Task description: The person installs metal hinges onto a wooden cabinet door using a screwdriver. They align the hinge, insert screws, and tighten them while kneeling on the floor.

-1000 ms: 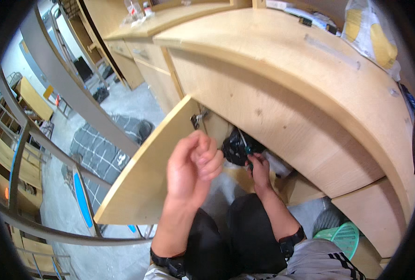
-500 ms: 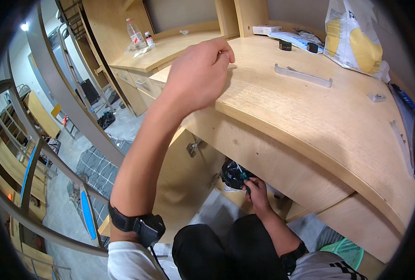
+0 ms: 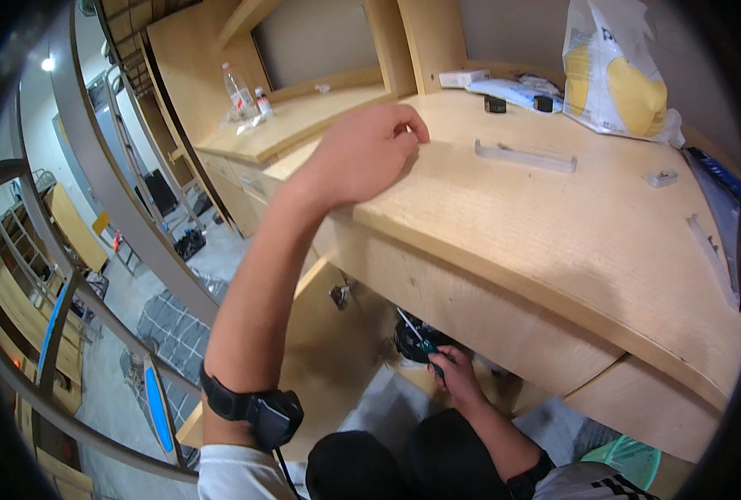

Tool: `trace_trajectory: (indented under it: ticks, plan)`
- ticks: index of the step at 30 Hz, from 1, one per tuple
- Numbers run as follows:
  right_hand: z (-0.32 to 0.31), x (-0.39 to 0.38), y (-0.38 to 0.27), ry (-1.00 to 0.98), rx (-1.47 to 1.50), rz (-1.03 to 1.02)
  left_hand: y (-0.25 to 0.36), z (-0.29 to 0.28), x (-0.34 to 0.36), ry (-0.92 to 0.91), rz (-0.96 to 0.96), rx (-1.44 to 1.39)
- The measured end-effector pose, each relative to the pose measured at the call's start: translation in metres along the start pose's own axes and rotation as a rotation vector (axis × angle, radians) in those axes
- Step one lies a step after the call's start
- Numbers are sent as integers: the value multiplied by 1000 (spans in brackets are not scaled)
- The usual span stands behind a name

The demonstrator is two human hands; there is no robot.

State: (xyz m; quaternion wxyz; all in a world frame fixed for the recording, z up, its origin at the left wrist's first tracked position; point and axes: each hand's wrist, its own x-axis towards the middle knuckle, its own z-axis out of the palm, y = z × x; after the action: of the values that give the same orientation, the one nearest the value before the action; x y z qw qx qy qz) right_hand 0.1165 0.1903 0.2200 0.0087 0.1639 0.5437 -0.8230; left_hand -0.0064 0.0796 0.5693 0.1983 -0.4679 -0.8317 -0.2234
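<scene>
My left hand [image 3: 369, 157] rests above the front left of the desktop [image 3: 462, 192]; its fingers are curled in a pinch, and what they hold, if anything, is hidden. Lower down, in front of the open cabinet, my right hand [image 3: 459, 379] grips a screwdriver [image 3: 428, 346] by its dark green handle, the metal shaft pointing up and left. A silvery pull handle [image 3: 525, 158] lies on the desktop, right of my left hand. Another long silvery handle [image 3: 712, 258] lies by the right edge, with a small metal piece [image 3: 660, 177] farther back.
An open cabinet door [image 3: 320, 358] with a hinge [image 3: 340, 296] stands below the desk. A black plastic bag [image 3: 410, 343] is inside. A white and yellow bag [image 3: 616, 83] and two black rolls [image 3: 495, 104] sit at the back. A green basket [image 3: 625, 458] is lower right; bed frame bars [image 3: 129, 175] rise left.
The screwdriver has tilted further left, showing more of its shaft. My left hand has shifted slightly down relative to the view, still curled. The view has moved a little.
</scene>
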Motion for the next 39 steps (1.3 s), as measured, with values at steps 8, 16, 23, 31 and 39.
trace_trajectory:
  ticks: [8,16,23,31,39]
  plan:
    - [0,-1,1,-21,-19,-13,-1,-2,-4,88,-128,-315]
    - [1,7,11,49,2,-13,2,15,-53,1091,-51,-732]
    - [0,19,20,124,-91,-64,22,191,-174,973,-1105,-1029]
    - [34,14,-12,87,-217,-226,-56,267,-168,861,-1249,-1173]
    - [51,22,-14,110,-303,-341,-83,272,-166,908,-1073,-1501]
